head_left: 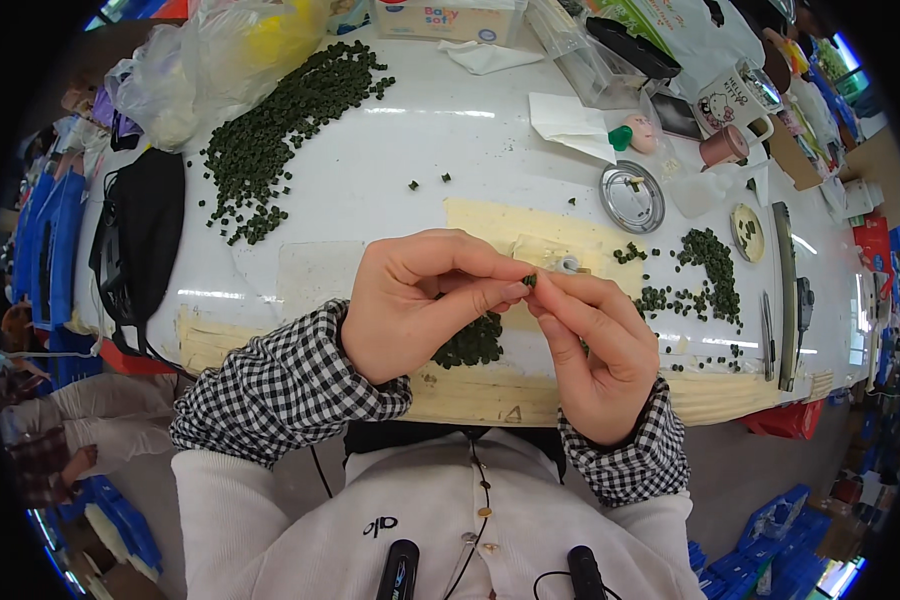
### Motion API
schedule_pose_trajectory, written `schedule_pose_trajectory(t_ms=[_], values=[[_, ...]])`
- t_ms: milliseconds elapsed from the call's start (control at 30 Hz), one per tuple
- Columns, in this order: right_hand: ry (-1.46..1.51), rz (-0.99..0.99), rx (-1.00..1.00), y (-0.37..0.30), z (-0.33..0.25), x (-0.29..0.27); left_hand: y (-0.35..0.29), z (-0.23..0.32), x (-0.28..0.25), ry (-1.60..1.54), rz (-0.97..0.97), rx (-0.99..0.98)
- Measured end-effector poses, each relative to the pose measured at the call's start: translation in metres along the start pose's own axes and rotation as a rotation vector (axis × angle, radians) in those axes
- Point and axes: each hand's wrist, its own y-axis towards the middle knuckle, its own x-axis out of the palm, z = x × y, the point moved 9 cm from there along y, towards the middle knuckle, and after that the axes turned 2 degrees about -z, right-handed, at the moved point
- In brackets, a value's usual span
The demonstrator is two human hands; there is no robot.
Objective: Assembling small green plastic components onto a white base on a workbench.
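Over the front of the table, my two hands meet fingertip to fingertip. A small dark green piece (529,281) sits between them. My left hand (410,300) pinches it with thumb and index finger from one side. From the other side, my right hand (605,350) grips it, its fingers closed. Too small to name, it resembles the loose pieces around. Partly hidden under my left hand lies a pile of dark green pieces (475,343). Behind my fingertips a small whitish-grey fitting (567,264) rests on a yellowish taped patch (480,215).
A large heap of green pieces (295,125) spreads at the far left, a smaller one (710,270) at the right. Around stand a round metal lid (632,197), a white mug (727,103), a black face mask (140,240), a plastic bag (170,85) and a long dark bar (785,300).
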Motion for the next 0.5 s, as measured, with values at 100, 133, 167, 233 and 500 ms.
schedule_pose_trajectory(t_ms=[100, 133, 167, 233, 500], values=[[-0.007, -0.008, -0.001, 0.000, 0.000, 0.000, 0.000, 0.001, 0.000, 0.035, -0.011, 0.012], [-0.007, -0.009, 0.000, 0.000, 0.000, 0.000, 0.000, 0.001, 0.000, 0.048, -0.015, 0.015], [-0.016, -0.013, -0.003, 0.001, -0.001, 0.000, 0.000, 0.002, 0.000, 0.059, -0.012, 0.015], [-0.033, -0.020, -0.008, 0.002, -0.003, 0.001, 0.000, 0.004, 0.000, 0.081, -0.007, 0.015], [-0.152, -0.021, -0.118, 0.003, -0.015, 0.000, -0.001, 0.002, 0.001, 0.027, -0.017, -0.004]])
